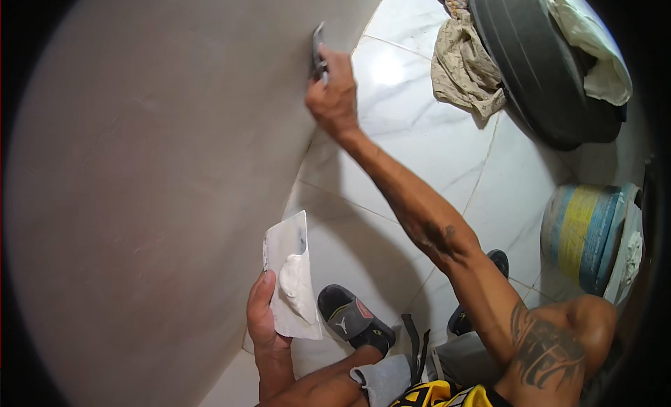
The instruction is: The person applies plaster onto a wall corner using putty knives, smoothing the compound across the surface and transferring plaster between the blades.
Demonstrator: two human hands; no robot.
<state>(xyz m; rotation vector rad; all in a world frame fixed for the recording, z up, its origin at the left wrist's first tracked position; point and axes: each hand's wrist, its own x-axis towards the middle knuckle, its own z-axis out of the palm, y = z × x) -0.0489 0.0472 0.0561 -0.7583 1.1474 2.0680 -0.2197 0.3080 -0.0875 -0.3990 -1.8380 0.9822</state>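
My right hand [334,92] reaches far forward, its fingers wrapped round a putty knife [319,40]. The knife is seen nearly edge-on against the grey wall [161,162], and my fist hides much of its handle. Lower down, my left hand [262,312] grips a white flat board [281,243] by its left edge, close to the wall. A thick lump of white putty [297,288] lies on that board. Some fingers of my left hand are hidden behind it.
Marbled white tiles [412,148] cover the floor. A large black tub [531,64] stands at the far right, a white cloth [594,50] over it and a beige cloth [463,68] beside it. Nearer is a blue-and-yellow bucket [583,232]. My sandalled foot [353,316] is beside the board.
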